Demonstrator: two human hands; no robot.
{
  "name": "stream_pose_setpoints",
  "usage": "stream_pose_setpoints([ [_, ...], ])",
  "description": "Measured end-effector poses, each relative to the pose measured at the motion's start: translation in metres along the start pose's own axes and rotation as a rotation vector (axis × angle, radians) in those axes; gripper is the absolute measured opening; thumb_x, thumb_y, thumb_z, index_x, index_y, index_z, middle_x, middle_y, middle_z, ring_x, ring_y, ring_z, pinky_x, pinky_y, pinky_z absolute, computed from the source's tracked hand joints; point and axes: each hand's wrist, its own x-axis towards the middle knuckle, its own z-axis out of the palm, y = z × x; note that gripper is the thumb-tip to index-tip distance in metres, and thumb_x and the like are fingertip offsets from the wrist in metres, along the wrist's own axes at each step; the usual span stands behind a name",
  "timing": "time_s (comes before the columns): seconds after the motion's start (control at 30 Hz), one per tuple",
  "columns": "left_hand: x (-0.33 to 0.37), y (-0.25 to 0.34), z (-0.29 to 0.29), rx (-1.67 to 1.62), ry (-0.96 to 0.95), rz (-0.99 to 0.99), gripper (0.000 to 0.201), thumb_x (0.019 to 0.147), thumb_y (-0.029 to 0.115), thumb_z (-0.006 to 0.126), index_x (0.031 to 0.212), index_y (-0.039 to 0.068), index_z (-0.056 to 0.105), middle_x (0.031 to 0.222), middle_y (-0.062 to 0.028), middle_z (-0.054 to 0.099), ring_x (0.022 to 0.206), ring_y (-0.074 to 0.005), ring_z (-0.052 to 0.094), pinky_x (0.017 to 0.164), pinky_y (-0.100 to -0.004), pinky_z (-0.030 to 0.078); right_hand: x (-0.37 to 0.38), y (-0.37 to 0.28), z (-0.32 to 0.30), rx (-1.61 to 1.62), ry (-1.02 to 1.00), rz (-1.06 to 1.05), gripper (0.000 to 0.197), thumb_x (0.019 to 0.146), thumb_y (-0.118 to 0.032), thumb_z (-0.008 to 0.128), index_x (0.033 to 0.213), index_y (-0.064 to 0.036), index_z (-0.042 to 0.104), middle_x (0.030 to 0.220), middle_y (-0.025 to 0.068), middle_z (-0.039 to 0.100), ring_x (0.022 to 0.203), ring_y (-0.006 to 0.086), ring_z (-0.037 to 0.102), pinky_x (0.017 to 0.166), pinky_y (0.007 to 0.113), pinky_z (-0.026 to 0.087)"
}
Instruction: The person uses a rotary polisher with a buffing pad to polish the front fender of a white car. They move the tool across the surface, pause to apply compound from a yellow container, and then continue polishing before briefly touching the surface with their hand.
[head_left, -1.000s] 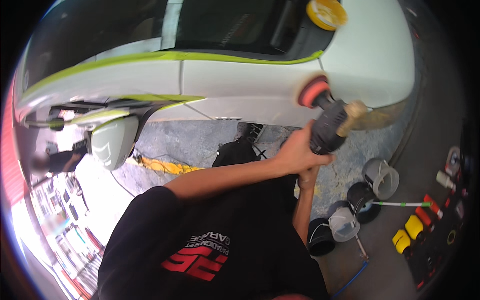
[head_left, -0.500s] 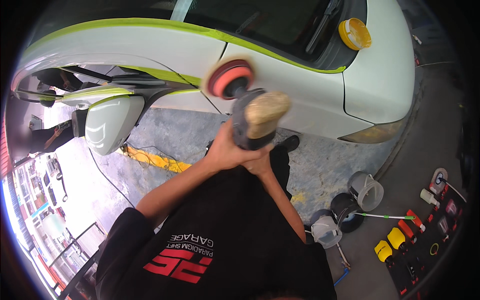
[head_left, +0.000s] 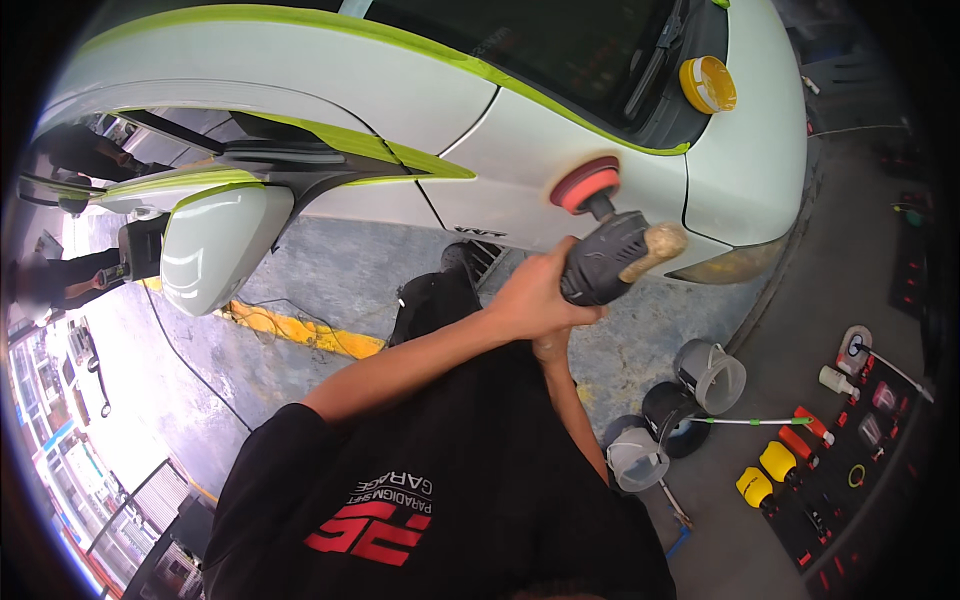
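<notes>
Apparently, you're polishing: your left hand (head_left: pixel 540 291) is wrapping the black polisher (head_left: pixel 605 258), forearm (head_left: pixel 400 367) slanting across your front, while your right hand (head_left: pixel 553 346) is sitting just below, its grip hidden. Ahead, the red pad (head_left: pixel 587 186) is seemingly meeting the white car panel (head_left: pixel 648 192), probably calling for flat, even pressure.

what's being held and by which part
A dark polisher, held in the left hand by the end of its body away from the red pad; the right hand's grip is hidden.
</notes>
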Motion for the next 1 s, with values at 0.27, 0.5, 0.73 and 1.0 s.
stream_pose_setpoints([
  [0.27,-0.055,-0.024,-0.061,-0.307,0.174,0.051,0.087,0.074,0.028,0.096,0.145,-0.004,0.057,0.131,-0.0173,0.076,0.122,-0.0243,0.073,0.110,-0.0398,0.055,0.026,-0.035,0.050,-0.051,-0.430,0.045,0.073,0.073,-0.026,0.099,0.135,0.0006,0.070,0.131,0.0120,0.074,0.122,0.0278,0.071,0.108,0.044,0.055],
  [0.5,0.014,-0.011,0.037,-0.078,0.063,0.159,0.089,0.070,0.031,0.093,0.141,-0.010,0.060,0.119,-0.0261,0.076,0.112,-0.0299,0.075,0.103,-0.0412,0.056,0.006,0.010,-0.046,0.081,-0.344,0.281,0.086,0.075,-0.026,0.100,0.147,-0.0015,0.059,0.139,0.0100,0.066,0.126,0.0260,0.065,0.112,0.044,0.053],
  [0.73,-0.022,-0.008,0.032,-0.334,0.486,-0.025,0.048,0.079,0.021,0.096,0.115,-0.003,0.075,0.105,-0.0114,0.080,0.096,-0.0215,0.077,0.092,-0.0390,0.062,0.066,-0.061,-0.015,0.117,-0.524,-0.026,0.069,0.066,-0.021,0.094,0.127,0.0012,0.070,0.113,0.0086,0.078,0.104,0.0174,0.072,0.099,0.039,0.058],
  [1.0,-0.001,-0.010,0.074,-0.173,0.423,-0.114,0.053,0.077,0.022,0.097,0.118,-0.004,0.075,0.104,-0.0117,0.081,0.091,-0.0233,0.078,0.089,-0.0401,0.063,0.061,-0.032,-0.062,0.185,-0.546,0.059,0.070,0.073,-0.023,0.095,0.133,0.0008,0.068,0.119,0.0102,0.078,0.110,0.0212,0.072,0.104,0.041,0.057],
])
